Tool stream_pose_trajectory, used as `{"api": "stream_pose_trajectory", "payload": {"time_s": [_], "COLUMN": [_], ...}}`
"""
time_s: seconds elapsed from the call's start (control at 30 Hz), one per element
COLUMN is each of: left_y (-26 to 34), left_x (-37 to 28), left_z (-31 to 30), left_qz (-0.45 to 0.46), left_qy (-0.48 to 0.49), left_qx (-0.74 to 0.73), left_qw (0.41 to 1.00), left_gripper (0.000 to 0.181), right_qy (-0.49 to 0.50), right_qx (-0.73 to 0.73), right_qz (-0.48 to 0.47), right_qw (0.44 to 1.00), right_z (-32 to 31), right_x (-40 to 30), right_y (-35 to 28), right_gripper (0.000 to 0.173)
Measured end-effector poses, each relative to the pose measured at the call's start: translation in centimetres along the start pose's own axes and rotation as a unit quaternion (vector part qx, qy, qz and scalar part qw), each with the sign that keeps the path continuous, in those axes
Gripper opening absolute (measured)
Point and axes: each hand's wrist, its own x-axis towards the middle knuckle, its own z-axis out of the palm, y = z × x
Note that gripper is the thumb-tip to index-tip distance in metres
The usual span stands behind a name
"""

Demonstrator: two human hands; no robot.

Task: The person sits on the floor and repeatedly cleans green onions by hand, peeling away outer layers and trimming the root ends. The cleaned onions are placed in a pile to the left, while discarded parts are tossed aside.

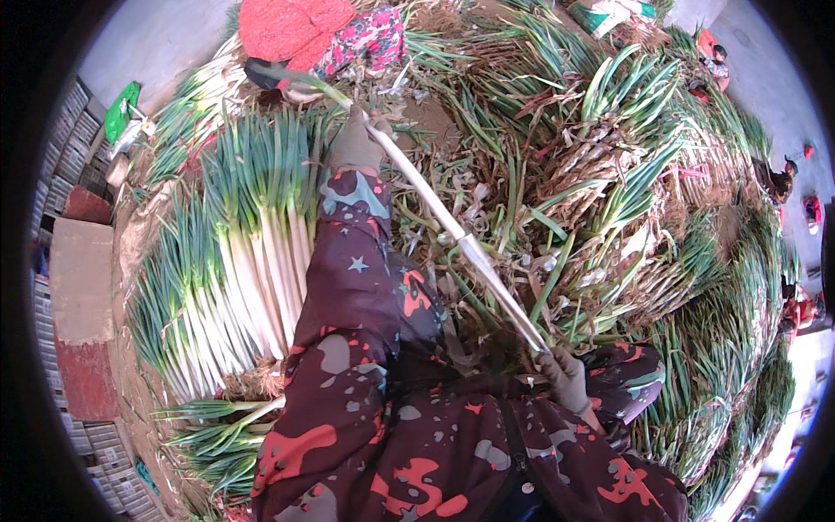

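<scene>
My left hand, in a glove, is stretched forward and closed around the upper part of a long white leek, near its green leaves. The stalk slants down to the right, its outer layer partly loose. At its lower end my right hand, gloved too, grips the leek's end or a peeled layer there; which one I cannot tell. To the left lie cleaned leeks side by side, with white stalks and green tops. Peeled leaf scraps cover the ground between my hands.
Unpeeled leeks are heaped in bundles at the right. Another person in a red top is close by at the upper left. Stacked boxes and a board stand along the left edge. More people are far off at the right.
</scene>
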Motion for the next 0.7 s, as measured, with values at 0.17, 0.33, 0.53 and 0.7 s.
{"api": "stream_pose_trajectory", "payload": {"time_s": [0.17,0.33,0.53,0.7], "left_y": [5.8,4.8,14.7,26.8], "left_x": [-0.7,-6.5,-14.1,-21.0], "left_z": [-3.7,6.6,5.7,-0.4], "left_qz": [0.016,0.089,0.178,0.382], "left_qy": [-0.086,-0.107,-0.108,0.092], "left_qx": [-0.148,0.034,0.180,0.722], "left_qw": [0.985,0.990,0.961,0.569], "left_gripper": [0.022,0.017,0.017,0.021], "right_qy": [0.048,0.093,-0.008,-0.015], "right_qx": [-0.138,0.038,0.003,-0.086], "right_qz": [-0.035,-0.056,-0.105,-0.143], "right_qw": [0.989,0.993,0.994,0.986], "right_z": [-4.3,-2.9,-1.1,1.1], "right_x": [-2.3,0.4,3.8,4.1], "right_y": [2.9,2.2,2.3,1.8], "right_gripper": [0.020,0.013,0.017,0.015]}}
